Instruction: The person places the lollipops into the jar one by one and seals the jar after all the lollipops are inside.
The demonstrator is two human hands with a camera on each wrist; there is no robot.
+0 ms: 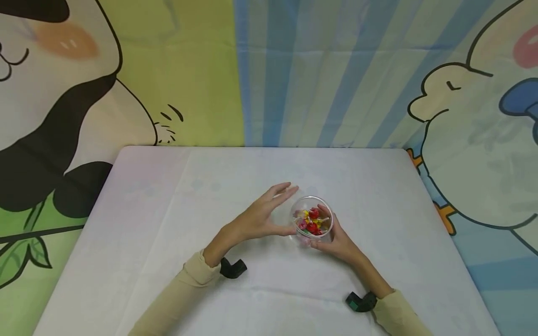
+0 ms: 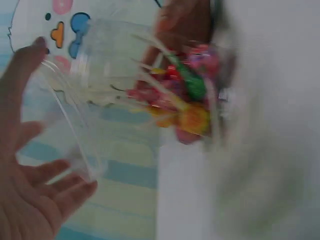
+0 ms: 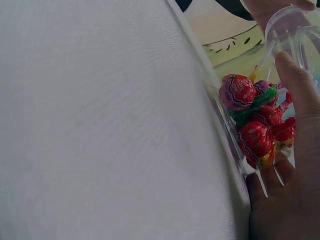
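Observation:
A clear jar [image 3: 234, 142] of wrapped lollipops [image 1: 313, 221] stands on the table near its middle. My right hand [image 1: 342, 240] grips the jar's side; in the right wrist view its thumb lies along the clear wall. Red, pink, yellow and green wrappers with white sticks show through. Left of the jar's mouth, my left hand [image 1: 260, 219] holds a clear round lid [image 2: 72, 130], thumb and fingertips at opposite sides of its rim. The lid is tilted and apart from the jar in the left wrist view; from the head it is barely visible.
A white cloth covers the table [image 1: 168, 261]. Behind it hangs a yellow and blue striped backdrop [image 1: 286, 74] with cartoon animals at both sides. Small black devices, the left one [image 1: 233, 269] and the right one [image 1: 361, 302], sit at the wrists.

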